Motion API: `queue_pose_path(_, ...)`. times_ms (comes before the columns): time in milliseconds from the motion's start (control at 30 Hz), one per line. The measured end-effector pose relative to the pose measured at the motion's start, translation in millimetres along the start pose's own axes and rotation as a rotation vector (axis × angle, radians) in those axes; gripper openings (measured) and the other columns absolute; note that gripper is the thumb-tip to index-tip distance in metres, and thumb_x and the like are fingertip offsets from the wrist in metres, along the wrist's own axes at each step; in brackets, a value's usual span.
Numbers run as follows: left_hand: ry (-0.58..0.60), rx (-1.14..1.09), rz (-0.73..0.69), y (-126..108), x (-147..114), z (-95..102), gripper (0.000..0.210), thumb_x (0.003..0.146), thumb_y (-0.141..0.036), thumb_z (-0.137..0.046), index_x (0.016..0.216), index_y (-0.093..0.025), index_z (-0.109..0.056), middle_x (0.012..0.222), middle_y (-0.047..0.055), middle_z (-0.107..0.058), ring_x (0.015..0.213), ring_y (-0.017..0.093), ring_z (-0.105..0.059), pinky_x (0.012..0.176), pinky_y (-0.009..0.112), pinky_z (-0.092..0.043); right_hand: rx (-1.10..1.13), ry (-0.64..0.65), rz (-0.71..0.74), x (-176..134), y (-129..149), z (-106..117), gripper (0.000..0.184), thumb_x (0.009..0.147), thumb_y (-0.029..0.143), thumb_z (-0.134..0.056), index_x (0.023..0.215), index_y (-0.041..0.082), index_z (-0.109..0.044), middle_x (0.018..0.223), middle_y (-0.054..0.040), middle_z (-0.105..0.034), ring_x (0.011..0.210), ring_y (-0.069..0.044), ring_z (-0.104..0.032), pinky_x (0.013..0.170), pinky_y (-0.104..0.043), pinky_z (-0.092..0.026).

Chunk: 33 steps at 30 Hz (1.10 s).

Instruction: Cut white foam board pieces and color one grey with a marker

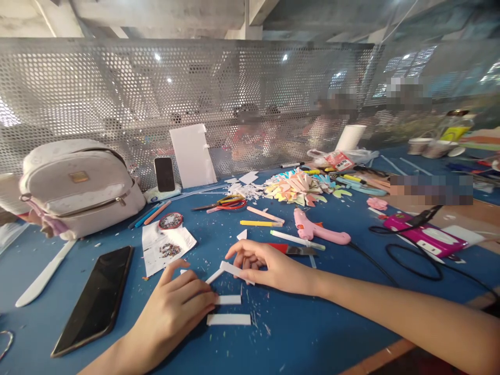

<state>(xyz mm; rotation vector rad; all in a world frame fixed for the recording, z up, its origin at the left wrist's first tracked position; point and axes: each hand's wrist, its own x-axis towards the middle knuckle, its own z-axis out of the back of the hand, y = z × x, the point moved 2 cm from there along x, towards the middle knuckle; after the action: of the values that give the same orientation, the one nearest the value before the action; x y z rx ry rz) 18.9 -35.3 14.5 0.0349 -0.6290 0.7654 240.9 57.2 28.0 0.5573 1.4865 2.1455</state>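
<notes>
One wide perforated metal screen [195, 94] stands behind a blue table [297, 333]. At the left of the table sits a pale backpack [78, 187]. Two bare hands are low in the foreground: the left hand [182, 302] with fingers curled downward, the right hand [269, 263] facing it. A dark phone [94, 302] lies left of the left hand; a heap of pastel pieces [292, 187] and a pink glue gun [320, 229] lie beyond the right. The right thumb and fingers pinch a short white strip [231, 268], its end meeting an angled strip [214, 274]; whether the left fingers grip that one, I cannot tell. A flat strip [230, 300] touches the left fingertips, with another strip [228, 319] just below.
</notes>
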Motion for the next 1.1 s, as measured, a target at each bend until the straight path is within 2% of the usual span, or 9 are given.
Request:
queue_pose_path(133, -0.010, 0.014, 0.042, 0.7, -0.1, 2.9, 0.020, 0.106, -0.022, -0.048, 0.106, -0.027, -0.068, 0.092, -0.002, -0.072, 0.080, 0.016, -0.062, 0.101, 0.041, -0.028, -0.067, 0.011, 0.005, -1.4, 3.7, -0.4, 0.024, 0.095, 0.033, -0.062, 0.115, 0.020, -0.060, 0.097, -0.0028, -0.063, 0.075, -0.013, -0.060, 0.066, -0.024, -0.046)
queue_pose_path(300, 0.067, 0.028, 0.092, 0.7, 1.6, 8.0, 0.014, 0.101, -0.024, -0.057, 0.114, -0.027, -0.062, 0.105, 0.001, -0.069, 0.090, 0.019, -0.061, 0.099, 0.042, -0.030, -0.138, 0.021, 0.029, -3.5, 10.8, -1.2, 0.021, 0.094, 0.022, -0.059, 0.115, 0.018, -0.062, 0.100, -0.0042, -0.066, 0.080, -0.014, -0.057, 0.069, -0.024, -0.045)
queue_pose_path(400, 0.149, 0.024, 0.134, -1.9, 2.8, 7.6, 0.045, 0.091, -0.048, -0.069, 0.127, -0.027, -0.052, 0.121, 0.005, -0.066, 0.105, 0.026, -0.060, 0.103, 0.046, -0.030, -0.174, 0.006, 0.043, -3.3, 12.7, -1.4, 0.021, 0.095, 0.018, -0.056, 0.115, 0.018, -0.063, 0.102, -0.0039, -0.066, 0.082, -0.015, -0.057, 0.073, -0.026, -0.046)
queue_pose_path(467, 0.207, 0.010, 0.165, -4.1, 2.5, 5.0, 0.060, 0.086, -0.054, -0.072, 0.132, -0.027, -0.046, 0.127, 0.006, -0.064, 0.112, 0.028, -0.058, 0.107, 0.048, -0.029, -0.187, -0.010, 0.038, -2.9, 12.4, -1.1, 0.021, 0.096, 0.017, -0.054, 0.114, 0.018, -0.063, 0.101, -0.0034, -0.065, 0.081, -0.015, -0.056, 0.073, -0.026, -0.045)
queue_pose_path(567, 0.259, -0.025, 0.225, -6.1, 1.3, 0.6, 0.045, 0.091, -0.038, -0.070, 0.128, -0.029, -0.047, 0.128, 0.003, -0.063, 0.116, 0.026, -0.058, 0.111, 0.048, -0.029, -0.197, -0.028, 0.022, -2.7, 10.9, -0.2, 0.020, 0.096, 0.018, -0.052, 0.112, 0.018, -0.063, 0.100, -0.0036, -0.065, 0.081, -0.016, -0.056, 0.073, -0.027, -0.045)
queue_pose_path(667, 0.258, -0.097, 0.287, -6.0, 0.8, -1.6, 0.026, 0.093, -0.023, -0.063, 0.117, -0.030, -0.053, 0.130, 0.002, -0.060, 0.118, 0.025, -0.054, 0.108, 0.047, -0.036, -0.202, -0.028, 0.015, -2.9, 9.6, 0.2, 0.020, 0.097, 0.018, -0.052, 0.113, 0.018, -0.063, 0.100, -0.0038, -0.065, 0.082, -0.016, -0.057, 0.073, -0.027, -0.045)
queue_pose_path(767, 0.240, -0.148, 0.327, -6.1, 1.7, -1.7, 0.023, 0.093, -0.020, -0.061, 0.113, -0.030, -0.057, 0.132, 0.003, -0.057, 0.119, 0.027, -0.050, 0.101, 0.044, -0.043, -0.202, -0.026, 0.020, -2.8, 9.1, -0.3, 0.021, 0.097, 0.019, -0.051, 0.114, 0.019, -0.063, 0.101, -0.0039, -0.065, 0.082, -0.016, -0.057, 0.073, -0.027, -0.045)
queue_pose_path(933, 0.231, -0.148, 0.308, -11.0, 6.0, -2.3, 0.026, 0.091, -0.020, -0.066, 0.113, -0.031, -0.058, 0.129, 0.002, -0.059, 0.113, 0.026, -0.053, 0.099, 0.043, -0.044, -0.191, -0.037, 0.026, -1.4, 8.2, -1.8, 0.018, 0.096, 0.020, -0.053, 0.112, 0.018, -0.062, 0.098, -0.0035, -0.064, 0.081, -0.016, -0.057, 0.073, -0.027, -0.046)
queue_pose_path(1100, 0.210, -0.213, 0.370, -12.4, 10.0, -8.8, 0.011, 0.092, -0.014, -0.060, 0.091, -0.024, -0.055, 0.122, 0.004, -0.061, 0.114, 0.025, -0.055, 0.096, 0.040, -0.046, -0.189, -0.057, 0.035, -1.0, 6.9, -0.6, 0.018, 0.097, 0.020, -0.053, 0.112, 0.019, -0.061, 0.098, -0.0033, -0.064, 0.083, -0.016, -0.057, 0.073, -0.027, -0.046)
